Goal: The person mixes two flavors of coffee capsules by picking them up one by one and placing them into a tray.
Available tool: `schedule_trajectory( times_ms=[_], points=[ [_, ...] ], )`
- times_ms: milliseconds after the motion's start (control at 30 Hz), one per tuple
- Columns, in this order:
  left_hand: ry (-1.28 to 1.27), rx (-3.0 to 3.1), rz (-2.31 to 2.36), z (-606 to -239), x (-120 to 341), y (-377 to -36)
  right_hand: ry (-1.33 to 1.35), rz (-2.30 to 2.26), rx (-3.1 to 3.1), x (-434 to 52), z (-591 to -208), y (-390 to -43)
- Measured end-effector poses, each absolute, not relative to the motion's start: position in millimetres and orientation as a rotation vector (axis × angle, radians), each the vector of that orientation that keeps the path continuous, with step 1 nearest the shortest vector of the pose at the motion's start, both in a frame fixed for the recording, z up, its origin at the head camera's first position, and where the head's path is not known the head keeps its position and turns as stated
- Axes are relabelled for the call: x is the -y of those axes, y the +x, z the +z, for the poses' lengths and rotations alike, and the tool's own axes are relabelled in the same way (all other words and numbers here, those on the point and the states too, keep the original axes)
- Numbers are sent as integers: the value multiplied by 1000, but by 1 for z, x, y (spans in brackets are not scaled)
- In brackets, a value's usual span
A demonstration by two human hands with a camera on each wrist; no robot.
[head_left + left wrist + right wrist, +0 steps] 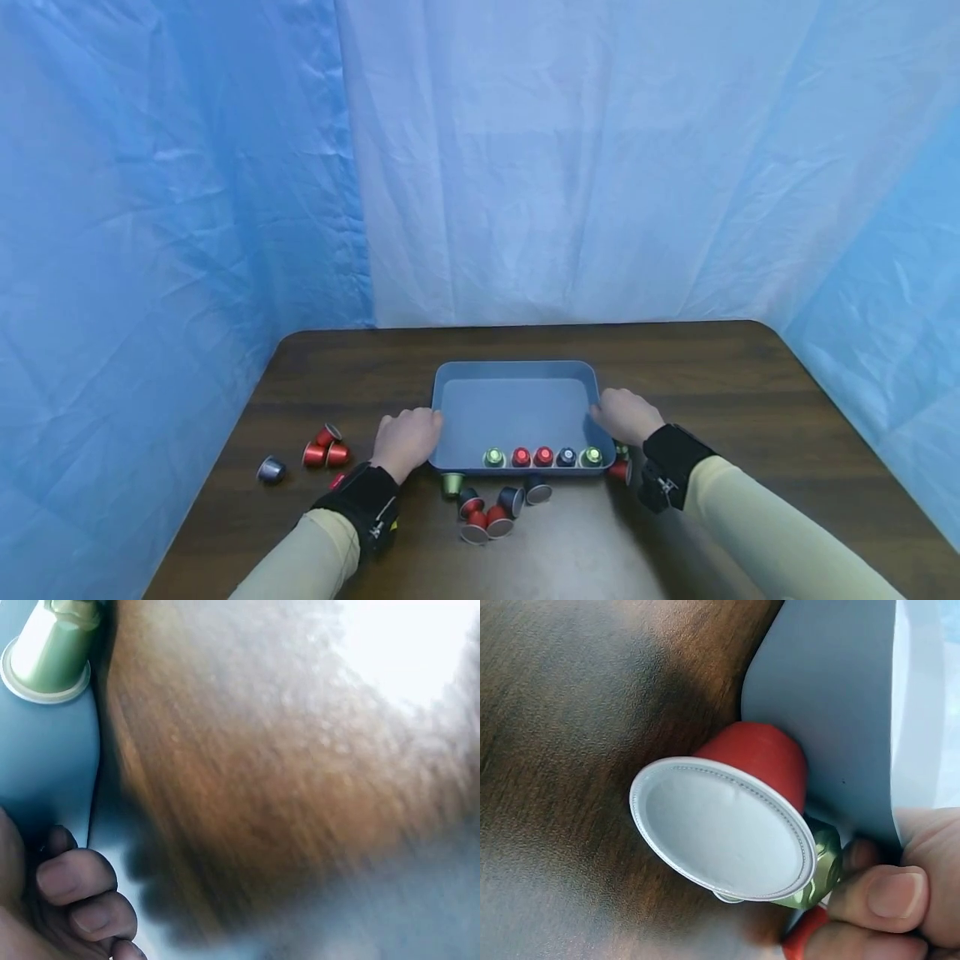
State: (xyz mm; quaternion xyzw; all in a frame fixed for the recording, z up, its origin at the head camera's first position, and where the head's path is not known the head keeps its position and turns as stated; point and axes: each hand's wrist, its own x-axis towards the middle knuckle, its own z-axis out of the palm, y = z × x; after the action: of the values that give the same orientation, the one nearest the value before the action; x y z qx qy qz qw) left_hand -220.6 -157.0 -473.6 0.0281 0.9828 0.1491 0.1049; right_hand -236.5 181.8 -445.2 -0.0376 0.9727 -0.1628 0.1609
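Note:
A blue-grey rectangular tray [517,408] lies on the table with both hands at its short sides. My left hand [407,439] grips the left rim, its fingers [79,874] curled against the outer wall in the left wrist view. At the right side, my right hand [628,416] holds the opposite rim, fingers [889,896] bent close under it. Along the tray's front edge stands a row of coffee capsules: green [493,457], red [521,457], dark blue [567,457] and others. A red capsule [772,757] and a green one [826,862] sit beside the right hand, outside the tray.
A green capsule [452,485] stands by the tray's front left corner. Several red and dark blue capsules [499,522] lie in front of the tray. Left of it are more red capsules [314,455] and a dark blue one [272,470]. Blue sheeting [585,167] surrounds the wooden table [712,367].

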Motion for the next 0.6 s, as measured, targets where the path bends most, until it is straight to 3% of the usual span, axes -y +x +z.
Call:
schedule_trajectory(
  times_ms=[300,600],
  points=[
    [58,-2874,559,-462,168,-220,-81,-461,-2782,-183,-445,-237],
    [197,-2980,485,-427,221,-218,-86,-476,-2787,-186,-446,-234]
  ],
)
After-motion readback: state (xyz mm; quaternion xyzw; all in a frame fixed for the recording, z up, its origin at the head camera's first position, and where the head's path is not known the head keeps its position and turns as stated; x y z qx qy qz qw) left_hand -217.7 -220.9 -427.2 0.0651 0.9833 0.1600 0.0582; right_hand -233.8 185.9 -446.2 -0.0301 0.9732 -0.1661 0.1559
